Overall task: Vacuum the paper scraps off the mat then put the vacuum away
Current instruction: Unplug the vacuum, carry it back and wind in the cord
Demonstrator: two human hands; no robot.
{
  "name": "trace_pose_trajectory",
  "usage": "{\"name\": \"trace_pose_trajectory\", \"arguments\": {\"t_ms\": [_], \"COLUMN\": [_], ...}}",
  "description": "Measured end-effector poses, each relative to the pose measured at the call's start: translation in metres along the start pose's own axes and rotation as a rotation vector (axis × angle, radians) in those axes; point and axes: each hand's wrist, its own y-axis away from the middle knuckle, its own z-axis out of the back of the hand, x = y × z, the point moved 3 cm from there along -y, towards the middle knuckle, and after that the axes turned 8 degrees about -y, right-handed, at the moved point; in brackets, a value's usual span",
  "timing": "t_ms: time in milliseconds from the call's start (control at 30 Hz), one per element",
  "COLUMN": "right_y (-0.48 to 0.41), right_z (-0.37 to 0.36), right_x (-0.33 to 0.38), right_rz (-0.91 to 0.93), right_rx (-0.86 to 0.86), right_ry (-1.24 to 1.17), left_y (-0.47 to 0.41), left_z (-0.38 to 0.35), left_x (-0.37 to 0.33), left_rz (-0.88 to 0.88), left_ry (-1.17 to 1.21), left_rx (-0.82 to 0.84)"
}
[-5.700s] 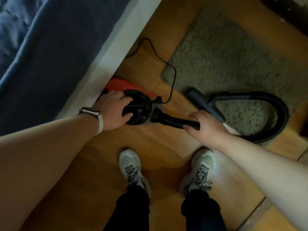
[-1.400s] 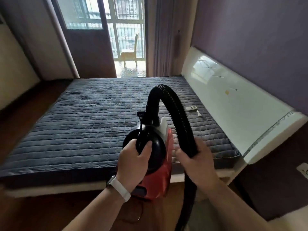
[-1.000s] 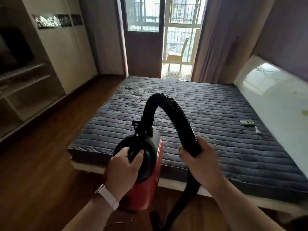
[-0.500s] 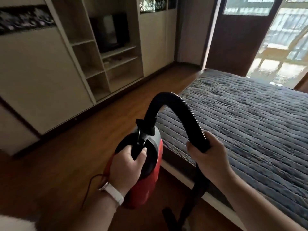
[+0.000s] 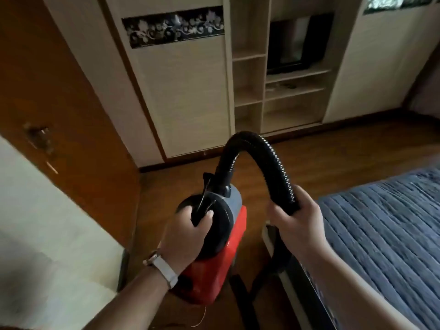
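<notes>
The vacuum (image 5: 223, 258), a red body with a black rounded end, is held up in the air in front of the person, above the wooden floor (image 5: 333, 153) and just left of the bed (image 5: 385, 234). Its black handle is gripped by the left hand (image 5: 188, 234), whose fingers (image 5: 206, 216) are curled tightly round it; a white-strapped watch (image 5: 164, 270) is worn on that wrist. A black ribbed hose (image 5: 266, 156) is seen rising from the top of the vacuum, arching over and coming down into the right hand (image 5: 297, 225), where it is grasped by fingers (image 5: 276, 216) clenched round it. Below that hand the hose is seen hanging down between the vacuum and the corner of the bed, and its lower end cannot be made out. The bed is covered by a blue-grey quilted cover. A thin cord (image 5: 201, 321) is faintly visible low beneath the vacuum. A pale wardrobe (image 5: 248, 91) with open shelves is set against the far wall, and a dark television (image 5: 297, 44) is stood in one of its compartments. A brown wooden door (image 5: 59, 103) is seen at the left.
</notes>
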Motion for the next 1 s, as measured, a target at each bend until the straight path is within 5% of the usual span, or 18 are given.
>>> {"name": "trace_pose_trajectory", "arguments": {"t_ms": [400, 1000], "right_y": [-0.136, -0.41], "right_z": [-0.073, -0.182], "right_x": [-0.021, -0.041], "right_rz": [-0.005, -0.027], "right_rx": [0.185, -0.049], "right_ry": [-0.006, 0.043], "left_y": [-0.119, -0.474], "left_z": [-0.014, -0.08], "left_x": [0.031, 0.045], "left_rz": [0.069, -0.132], "left_ry": [-0.069, 0.094], "left_rx": [-0.056, 0.021]}}
